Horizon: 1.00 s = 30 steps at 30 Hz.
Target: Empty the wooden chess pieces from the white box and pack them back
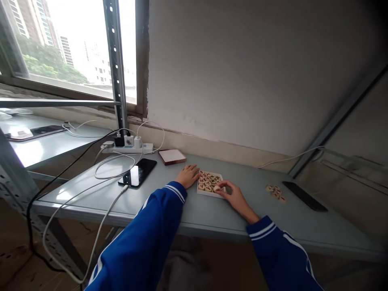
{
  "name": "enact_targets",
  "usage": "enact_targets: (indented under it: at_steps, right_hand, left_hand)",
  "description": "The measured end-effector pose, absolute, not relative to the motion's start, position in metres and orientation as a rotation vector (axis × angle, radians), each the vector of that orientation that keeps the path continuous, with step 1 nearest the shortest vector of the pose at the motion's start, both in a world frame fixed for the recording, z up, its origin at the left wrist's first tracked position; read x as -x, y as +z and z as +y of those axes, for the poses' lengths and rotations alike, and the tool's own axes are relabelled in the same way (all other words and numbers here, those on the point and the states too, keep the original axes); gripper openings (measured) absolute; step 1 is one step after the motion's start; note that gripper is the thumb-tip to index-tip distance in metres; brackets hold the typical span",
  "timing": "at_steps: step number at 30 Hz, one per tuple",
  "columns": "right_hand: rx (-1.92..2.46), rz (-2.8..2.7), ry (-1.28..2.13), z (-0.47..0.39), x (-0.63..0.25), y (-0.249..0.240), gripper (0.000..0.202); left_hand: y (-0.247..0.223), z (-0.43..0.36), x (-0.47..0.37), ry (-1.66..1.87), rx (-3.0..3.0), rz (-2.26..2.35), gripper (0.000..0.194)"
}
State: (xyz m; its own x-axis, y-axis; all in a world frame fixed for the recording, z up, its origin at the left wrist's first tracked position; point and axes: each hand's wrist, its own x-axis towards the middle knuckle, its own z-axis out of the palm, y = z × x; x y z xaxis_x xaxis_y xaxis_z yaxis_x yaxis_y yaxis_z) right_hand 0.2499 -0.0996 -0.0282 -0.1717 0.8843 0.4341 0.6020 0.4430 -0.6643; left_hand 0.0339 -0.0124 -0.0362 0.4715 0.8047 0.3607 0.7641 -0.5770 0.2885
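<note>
A white box (pixel 209 194) filled with rows of round Chinese chess pieces (pixel 207 182) lies on the grey desk in front of me. My left hand (pixel 188 176) rests flat by the box's left side, its fingers stretched out and the tips at the rim. At the box's near right corner, my right hand (pixel 230 195) pinches one Chinese chess piece (pixel 216 188) between thumb and fingers. Farther right, several loose pieces (pixel 275 192) lie in a small cluster on the desk.
The box lid (pixel 172 156) lies behind my left hand. A phone (pixel 138 173) with a white cable is to the left, near a power strip (pixel 130 148) with chargers. A flat black object (pixel 304 196) lies far right. The wall (pixel 242 81) bounds the desk's back.
</note>
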Motion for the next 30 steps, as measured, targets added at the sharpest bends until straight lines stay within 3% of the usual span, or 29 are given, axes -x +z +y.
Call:
enact_targets:
  at_steps: [5,12,19,22,26,30]
  right_hand:
    - [1.359,-1.556,0.430,-0.084,-0.300,-0.036,0.045]
    - [2.015,-1.589,-0.172,-0.083,-0.393,-0.053,0.035]
    - [2.223,-1.431,-0.501,-0.081,-0.389,-0.053,0.034]
    - [2.058,-1.593,-0.632,-0.075,-0.378,-0.047,0.047]
    - [1.906,-1.872,-0.674,-0.058,-0.377,-0.052,0.052]
    - [2.131,-1.830,-0.414,-0.042,-0.409,-0.071,0.049]
  left_hand:
    - [-0.036,-0.014,-0.034,0.704,-2.610,1.415,0.041]
    - [-0.038,-0.007,-0.034,0.746,-2.634,1.382,0.039]
    - [-0.041,-0.008,-0.033,0.780,-2.639,1.354,0.039]
    - [-0.042,-0.006,-0.036,0.754,-2.561,1.373,0.038]
    - [-0.043,-0.001,-0.039,0.728,-2.459,1.402,0.037]
    - [-0.043,-0.003,-0.038,0.756,-2.467,1.396,0.038]
